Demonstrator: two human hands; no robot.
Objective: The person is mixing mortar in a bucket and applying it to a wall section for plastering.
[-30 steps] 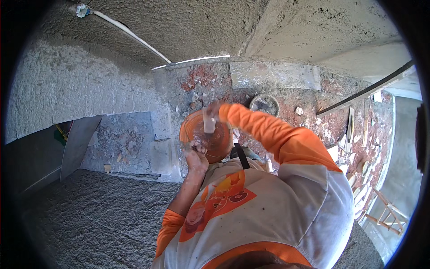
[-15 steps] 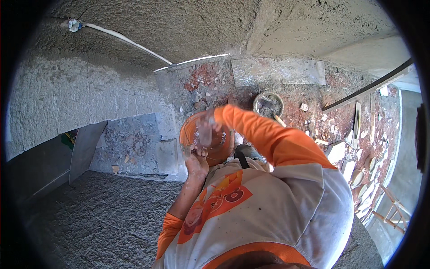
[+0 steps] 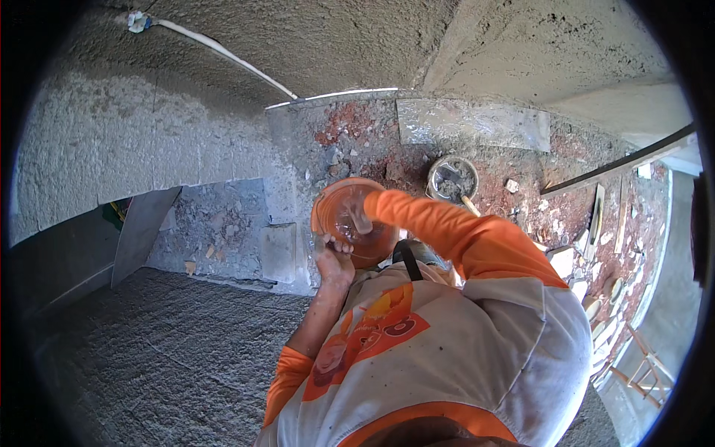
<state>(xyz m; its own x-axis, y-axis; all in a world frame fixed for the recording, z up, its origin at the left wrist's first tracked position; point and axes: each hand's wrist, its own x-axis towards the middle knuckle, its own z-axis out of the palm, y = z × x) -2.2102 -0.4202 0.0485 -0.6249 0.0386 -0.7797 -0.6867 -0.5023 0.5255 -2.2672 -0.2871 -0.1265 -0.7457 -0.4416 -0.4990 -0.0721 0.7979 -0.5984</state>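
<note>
An orange plastic bucket (image 3: 320, 214) stands tilted slightly in front of my body, with some liquid visible inside. The fingers of my left hand (image 3: 335, 262) curl over its near left rim. Inside the bucket's mouth is my right hand (image 3: 358, 205), partly hidden by its orange sleeve and smeared by motion. A pale, see-through, flattish thing (image 3: 363, 223) shows at the fingers of that hand; its kind is unclear.
Right of the bucket sits a round pail (image 3: 430, 179) with a wooden-handled tool (image 3: 471, 206) in it. A flat board (image 3: 477, 123) lies along the rough wall. A long beam (image 3: 618, 164) slants at right, near rubble and offcuts. A grey slab (image 3: 278, 253) lies at left.
My right hand has moved deeper into the bucket with the pale thing. My left hand stays at the rim. The whole view has shifted slightly.
</note>
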